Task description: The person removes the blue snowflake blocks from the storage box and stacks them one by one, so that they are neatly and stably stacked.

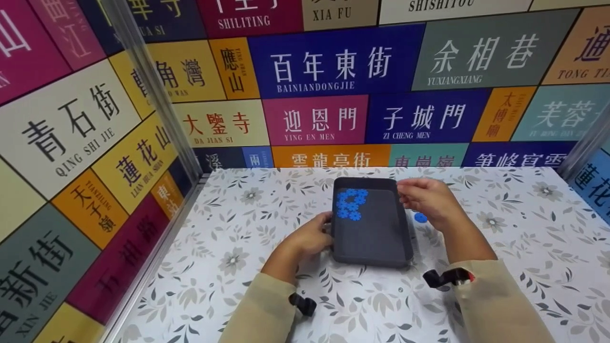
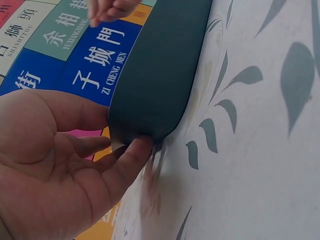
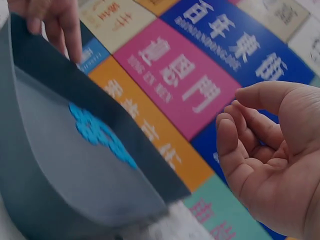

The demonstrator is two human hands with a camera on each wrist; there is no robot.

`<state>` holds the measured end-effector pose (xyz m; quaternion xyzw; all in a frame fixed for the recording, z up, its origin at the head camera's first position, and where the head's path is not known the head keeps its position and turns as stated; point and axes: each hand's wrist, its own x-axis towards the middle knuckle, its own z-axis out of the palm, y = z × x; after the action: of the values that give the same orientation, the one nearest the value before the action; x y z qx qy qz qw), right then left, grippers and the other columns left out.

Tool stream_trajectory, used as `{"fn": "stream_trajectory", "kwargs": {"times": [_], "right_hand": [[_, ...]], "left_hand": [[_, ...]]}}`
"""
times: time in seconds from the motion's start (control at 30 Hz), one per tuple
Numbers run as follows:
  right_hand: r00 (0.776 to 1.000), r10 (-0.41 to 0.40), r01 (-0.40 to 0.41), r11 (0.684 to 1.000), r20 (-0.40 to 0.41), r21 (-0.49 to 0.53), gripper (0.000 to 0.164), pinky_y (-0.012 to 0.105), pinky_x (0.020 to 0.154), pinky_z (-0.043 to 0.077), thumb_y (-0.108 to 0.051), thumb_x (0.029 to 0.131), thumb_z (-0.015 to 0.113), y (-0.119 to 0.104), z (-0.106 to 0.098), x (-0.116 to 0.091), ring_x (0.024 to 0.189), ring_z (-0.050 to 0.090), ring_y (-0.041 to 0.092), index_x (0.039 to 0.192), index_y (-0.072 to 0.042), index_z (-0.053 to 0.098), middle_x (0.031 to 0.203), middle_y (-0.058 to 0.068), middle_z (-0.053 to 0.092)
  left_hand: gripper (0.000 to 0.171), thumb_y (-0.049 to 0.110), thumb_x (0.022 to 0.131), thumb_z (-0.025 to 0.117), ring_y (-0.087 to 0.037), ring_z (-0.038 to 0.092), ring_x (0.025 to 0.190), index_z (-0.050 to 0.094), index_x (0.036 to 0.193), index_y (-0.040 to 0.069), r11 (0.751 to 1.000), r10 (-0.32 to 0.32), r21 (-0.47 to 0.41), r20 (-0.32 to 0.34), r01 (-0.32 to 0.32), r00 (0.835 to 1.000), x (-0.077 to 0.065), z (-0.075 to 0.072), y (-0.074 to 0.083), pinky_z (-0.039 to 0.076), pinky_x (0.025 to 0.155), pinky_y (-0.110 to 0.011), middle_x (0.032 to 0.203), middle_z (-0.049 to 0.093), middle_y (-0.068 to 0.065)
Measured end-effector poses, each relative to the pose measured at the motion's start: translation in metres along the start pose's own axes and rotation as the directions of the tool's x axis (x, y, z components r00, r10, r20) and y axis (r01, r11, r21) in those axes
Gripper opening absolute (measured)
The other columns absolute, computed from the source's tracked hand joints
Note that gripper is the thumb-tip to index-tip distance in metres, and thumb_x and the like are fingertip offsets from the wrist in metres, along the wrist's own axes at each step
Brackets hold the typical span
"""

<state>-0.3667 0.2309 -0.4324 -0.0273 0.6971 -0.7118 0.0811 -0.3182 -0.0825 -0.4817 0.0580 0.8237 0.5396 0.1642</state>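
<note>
A dark grey rectangular tray [image 1: 374, 243] is tilted on the table, its far end raised. My left hand [image 1: 312, 234] grips its left wall; in the left wrist view, the thumb lies on the rim and the fingertips press the outside of the tray [image 2: 160, 65]. Several flat blue flower-shaped pieces [image 1: 350, 207] lie inside, gathered at the far left; they also show in the right wrist view as a blue cluster [image 3: 95, 130]. My right hand [image 1: 429, 200] hovers beside the tray's far right corner, fingers loosely curled, with nothing visible between them. A single blue piece [image 1: 421, 217] lies beneath it.
The table [image 1: 228, 295] has a white cover printed with grey leaves and flowers. Behind it stands a wall of coloured sign panels [image 1: 333, 62], with another panelled wall [image 1: 71, 143] on the left. A metal post [image 1: 162, 90] rises at the left back corner.
</note>
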Motion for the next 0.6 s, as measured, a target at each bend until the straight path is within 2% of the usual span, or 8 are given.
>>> {"fn": "stream_trajectory", "kwargs": {"times": [0.13, 0.27, 0.43, 0.6], "right_hand": [[0.999, -0.033, 0.033, 0.998, 0.014, -0.051, 0.014, 0.024, 0.078, 0.064, -0.024, 0.098, 0.079, -0.002, 0.015, -0.002, 0.082, 0.070, 0.013, 0.108, -0.013, 0.079, 0.092, -0.005, 0.075], [0.999, -0.037, 0.038, 0.991, 0.011, -0.129, 0.017, 0.024, 0.077, 0.063, -0.024, 0.101, 0.075, 0.003, 0.024, 0.005, 0.083, 0.071, 0.012, 0.112, -0.011, 0.078, 0.092, -0.007, 0.076], [1.000, -0.014, 0.011, 0.989, -0.015, -0.148, 0.013, 0.024, 0.075, 0.063, -0.021, 0.101, 0.074, 0.008, 0.032, 0.023, 0.080, 0.072, 0.010, 0.111, -0.014, 0.079, 0.089, -0.007, 0.077], [0.998, 0.017, -0.026, 0.984, -0.053, -0.176, 0.020, 0.023, 0.076, 0.063, -0.026, 0.101, 0.075, 0.007, 0.036, 0.045, 0.081, 0.072, 0.011, 0.114, -0.011, 0.076, 0.086, -0.008, 0.074]], "left_hand": [[0.081, -0.001, 0.092, 0.062, -0.033, 0.044, 0.155, 0.036, 0.167, 0.012, 1.000, -0.009, -0.017, 0.004, 0.009, 1.000, 0.000, 0.000, -0.001, 0.042, 0.125, -0.049, 0.169, 0.045, -0.011], [0.079, 0.003, 0.095, 0.063, -0.032, 0.042, 0.157, 0.035, 0.168, 0.012, 1.000, -0.018, 0.012, 0.005, 0.018, 1.000, -0.001, -0.001, -0.001, 0.038, 0.128, -0.050, 0.170, 0.045, -0.009], [0.078, 0.008, 0.096, 0.064, -0.031, 0.041, 0.158, 0.035, 0.168, 0.014, 0.997, -0.021, 0.072, -0.002, 0.021, 1.000, -0.002, -0.004, 0.000, 0.031, 0.132, -0.050, 0.170, 0.045, -0.007], [0.079, 0.005, 0.095, 0.062, -0.033, 0.041, 0.158, 0.034, 0.168, 0.013, 0.998, -0.009, 0.064, 0.012, 0.009, 1.000, -0.001, -0.003, 0.001, 0.032, 0.131, -0.051, 0.171, 0.043, -0.009]]}}
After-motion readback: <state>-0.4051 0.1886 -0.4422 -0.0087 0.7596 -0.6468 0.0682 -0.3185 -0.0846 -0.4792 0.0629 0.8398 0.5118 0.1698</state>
